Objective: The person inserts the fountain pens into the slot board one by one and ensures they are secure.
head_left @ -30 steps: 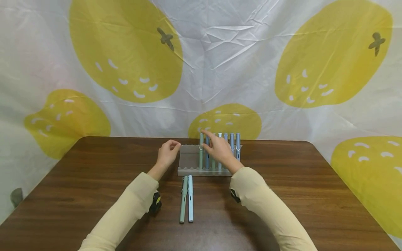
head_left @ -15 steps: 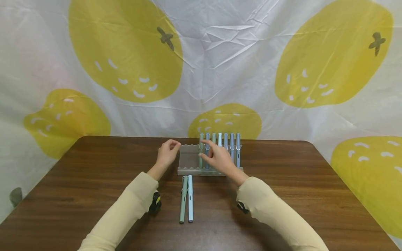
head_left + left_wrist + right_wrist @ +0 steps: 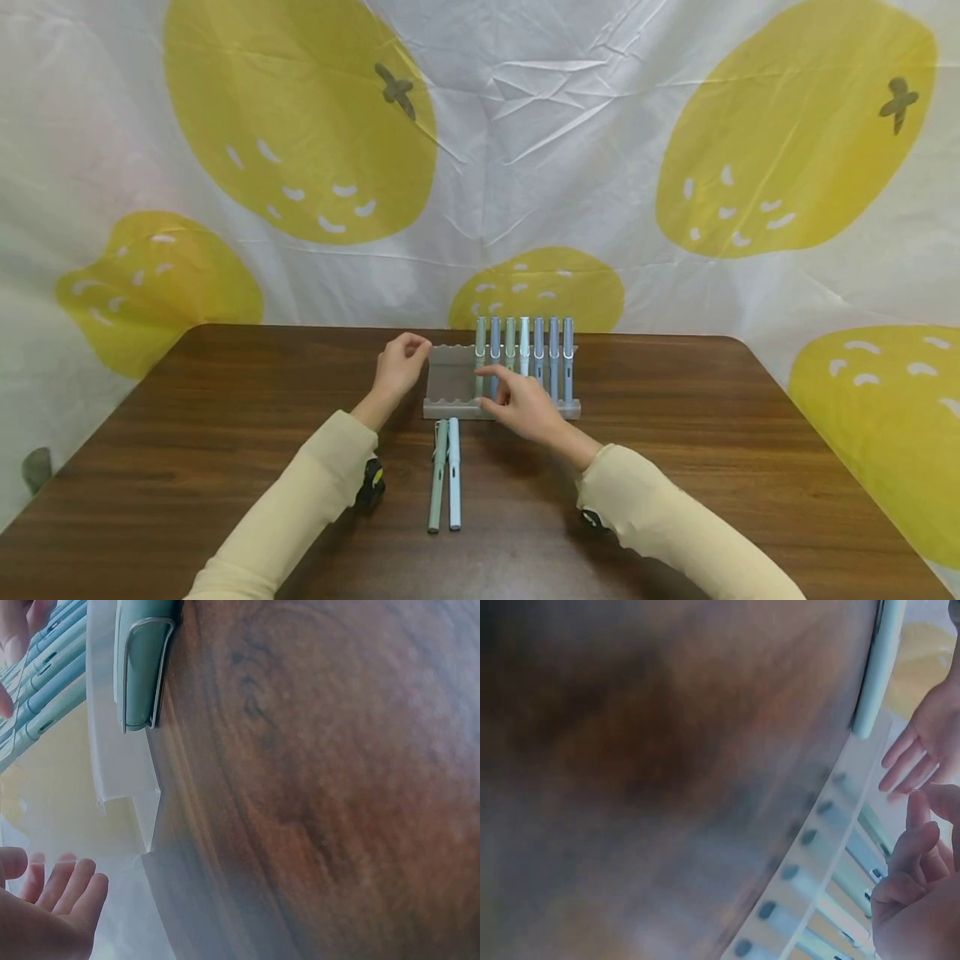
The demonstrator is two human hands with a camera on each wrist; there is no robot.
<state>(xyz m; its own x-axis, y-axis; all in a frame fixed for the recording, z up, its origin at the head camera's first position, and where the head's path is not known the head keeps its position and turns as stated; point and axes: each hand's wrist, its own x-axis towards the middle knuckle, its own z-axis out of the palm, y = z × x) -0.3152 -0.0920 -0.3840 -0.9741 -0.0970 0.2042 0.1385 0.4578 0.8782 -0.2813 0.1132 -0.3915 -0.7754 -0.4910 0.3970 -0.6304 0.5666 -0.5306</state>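
A clear pen rack (image 3: 453, 410) with scalloped edges stands on the table. Several capped pens (image 3: 567, 358) in blue, green and pale blue lean side by side in its right part. My left hand (image 3: 397, 367) pinches the rack's upper left corner between thumb and index finger. The right hand (image 3: 525, 407) is in front of the rack, thumb and index finger apart with nothing between them, overlapping the lower part of several pens. In front of the rack lie a green pen (image 3: 438, 475) and a pale blue pen (image 3: 454, 475), close together, their clip ends toward it.
The brown wooden table (image 3: 262, 433) reaches back to a white curtain (image 3: 540, 183) printed with large yellow fruit. Black wrist cameras (image 3: 371, 482) are strapped at both sleeves.
My right hand has come down and toward me from the pen tops to the rack's front, uncovering the upper pens. The left hand stays at the corner; the two loose pens have not moved.
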